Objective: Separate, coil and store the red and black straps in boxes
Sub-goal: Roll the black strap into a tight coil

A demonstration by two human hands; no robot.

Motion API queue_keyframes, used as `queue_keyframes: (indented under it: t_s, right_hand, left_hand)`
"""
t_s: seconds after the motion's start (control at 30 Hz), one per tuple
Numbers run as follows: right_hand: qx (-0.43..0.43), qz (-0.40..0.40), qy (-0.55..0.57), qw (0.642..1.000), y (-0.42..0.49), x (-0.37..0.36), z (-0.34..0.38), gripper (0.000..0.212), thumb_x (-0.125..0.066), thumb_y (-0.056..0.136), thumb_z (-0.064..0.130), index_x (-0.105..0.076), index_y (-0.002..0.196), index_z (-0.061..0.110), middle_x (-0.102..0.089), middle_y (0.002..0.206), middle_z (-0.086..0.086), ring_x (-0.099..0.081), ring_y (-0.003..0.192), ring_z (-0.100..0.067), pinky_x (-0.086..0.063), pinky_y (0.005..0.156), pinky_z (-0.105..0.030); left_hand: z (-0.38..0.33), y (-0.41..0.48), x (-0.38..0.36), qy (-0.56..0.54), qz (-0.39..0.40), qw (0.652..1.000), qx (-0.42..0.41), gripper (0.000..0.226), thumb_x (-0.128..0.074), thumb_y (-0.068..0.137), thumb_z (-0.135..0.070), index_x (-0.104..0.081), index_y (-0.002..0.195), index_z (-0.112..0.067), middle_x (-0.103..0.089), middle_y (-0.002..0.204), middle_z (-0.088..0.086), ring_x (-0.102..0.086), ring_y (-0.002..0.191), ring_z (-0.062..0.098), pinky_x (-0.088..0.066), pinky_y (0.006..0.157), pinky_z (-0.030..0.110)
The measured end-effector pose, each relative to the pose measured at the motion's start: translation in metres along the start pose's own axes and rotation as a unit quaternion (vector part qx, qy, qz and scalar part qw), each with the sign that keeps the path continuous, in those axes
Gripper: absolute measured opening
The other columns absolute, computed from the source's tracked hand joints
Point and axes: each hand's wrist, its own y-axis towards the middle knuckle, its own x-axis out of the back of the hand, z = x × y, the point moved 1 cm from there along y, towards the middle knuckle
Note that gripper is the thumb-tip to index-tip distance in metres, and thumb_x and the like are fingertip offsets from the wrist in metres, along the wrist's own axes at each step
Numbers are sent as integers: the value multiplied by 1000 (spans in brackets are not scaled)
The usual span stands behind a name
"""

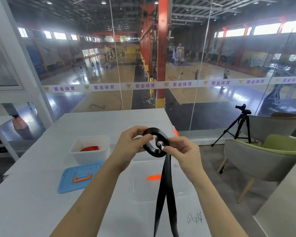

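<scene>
Above table [32,194]: left hand [132,142], right hand [183,151] both pinch half-coiled black strap [154,153], tails hanging; red strap [90,148], apparently coiled, in white box [91,157].

black strap [161,185] coiled between left hand [132,142], right hand [183,151]

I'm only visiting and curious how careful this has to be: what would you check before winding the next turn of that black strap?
1. Grip on the coil: left hand and right hand both pinch the black strap. Ok.
2. Coil tightness: the loop looks loose, with an open middle. Not ok.
3. Tails free: two lengths hang down out of view. Cannot tell.
4. Red strap stored: lies in the white box. Ok.
5. Clear box ready: mostly hidden behind the hands. Cannot tell.
</scene>
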Motion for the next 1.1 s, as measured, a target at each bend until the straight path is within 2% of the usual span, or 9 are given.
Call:
queue_keyframes:
  t_s: [0.1, 0.2, 0.3, 0.4, 0.5, 0.83, 0.97, 1.03, 1.1]
  right_hand:
    - [-9, -24, 10, 1000, 1, 2, 1, 25, -85, 78, -9, -81, 91, 12, -83, 89, -8, -80, 84, -21, -62, 80, -25]
    - [-12, -6, 1, 1000, 4, 4, 5, 32, -84, 77, -14, -82, 85, 18, -83, 83, 0, -79, 78, -12, -60, 78, -20]
    - [0, 35, -38, 999, 10, 7, 10, 37, -85, 79, -9, -83, 85, 27, -83, 88, 3, -80, 84, -14, -61, 85, -24]
    - [18, 63, -84, 994, 14, 6, 15, 40, -86, 81, -3, -83, 86, 36, -83, 94, 9, -79, 88, -12, -60, 86, -23]
    - [21, 67, -75, 995, 15, 5, 16, 45, -85, 82, -4, -83, 86, 41, -84, 96, 7, -80, 91, -15, -61, 88, -26]
    - [9, -14, -14, 1000, -2, 8, -4, 31, -81, 83, -9, -80, 98, 18, -83, 94, 1, -80, 89, -15, -60, 82, -22]
    - [-4, -31, 7, 999, -3, 12, -5, 33, -82, 80, -13, -82, 92, 19, -84, 88, 4, -80, 82, -12, -60, 78, -19]
    - [-9, -11, -1, 1000, 1, 14, -3, 38, -82, 79, -13, -83, 88, 23, -84, 87, 5, -80, 83, -11, -60, 79, -19]
    - [-9, 23, -29, 999, 5, 16, -1, 44, -84, 80, -10, -85, 84, 34, -84, 91, 5, -80, 89, -13, -60, 85, -22]
  left_hand:
    - [5, -2, 4, 30, 40, 998, 25, 21, -72, 97, -15, -72, 118, -15, -75, 120, 11, -74, 113, 29, -63, 93, 38]
    - [8, -2, 15, 108, 91, 989, 43, 24, -71, 98, -14, -72, 120, -23, -77, 119, -4, -74, 112, 16, -56, 94, 32]
    - [1, -2, 14, 155, 114, 981, 27, 37, -76, 92, -14, -72, 126, -29, -77, 119, -12, -72, 115, 10, -53, 102, 31]
    - [-2, 0, 4, 192, 109, 975, -2, 29, -75, 92, -14, -75, 117, -29, -79, 106, -9, -75, 103, 14, -58, 96, 36]
    - [1, 1, 2, 158, 71, 985, 6, 18, -75, 93, -15, -76, 109, -23, -79, 99, 2, -76, 98, 26, -63, 93, 47]
    - [14, -4, -7, -46, -14, 998, 38, 17, -69, 99, -13, -75, 115, -13, -75, 118, 15, -73, 109, 29, -64, 91, 42]
    - [16, -4, 3, 22, 66, 995, 77, 21, -68, 100, -17, -74, 120, -17, -78, 117, 7, -73, 112, 21, -61, 97, 40]
    - [15, -4, 9, 91, 81, 991, 61, 29, -71, 98, -16, -72, 126, -23, -78, 119, -8, -72, 114, 9, -55, 100, 32]
    - [13, -3, 11, 137, 77, 987, 35, 41, -75, 93, -13, -70, 132, -25, -77, 123, -11, -70, 118, 5, -52, 104, 31]
